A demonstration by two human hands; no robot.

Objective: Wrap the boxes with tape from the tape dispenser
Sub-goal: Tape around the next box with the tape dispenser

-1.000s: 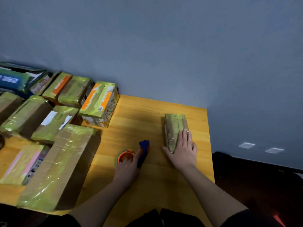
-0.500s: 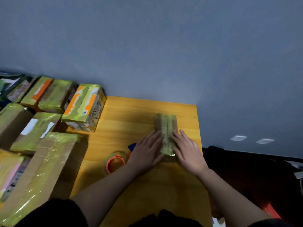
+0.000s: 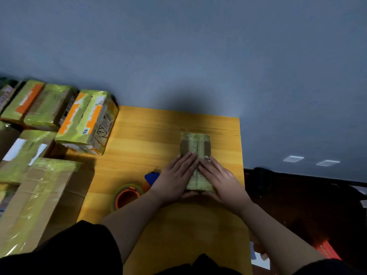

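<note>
Both hands, left hand (image 3: 174, 180) and right hand (image 3: 220, 178), lie flat-fingered, pressing tape onto small box (image 3: 195, 153) at desk (image 3: 158, 132) centre-right. Smoothing step, apparently; next needs tape dispenser (image 3: 129, 196), just left.

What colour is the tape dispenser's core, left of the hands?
Orange, with a blue handle part; the tape dispenser shows best in the head view.

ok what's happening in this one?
A person is taping up boxes at a yellow wooden table. Both hands, left and right, lie with straight fingers on a small cardboard box covered in greenish tape, thumbs at its near end. The orange and blue tape dispenser sits on the table beside the left wrist, in neither hand. Other taped cardboard boxes are stacked to the left.
</note>
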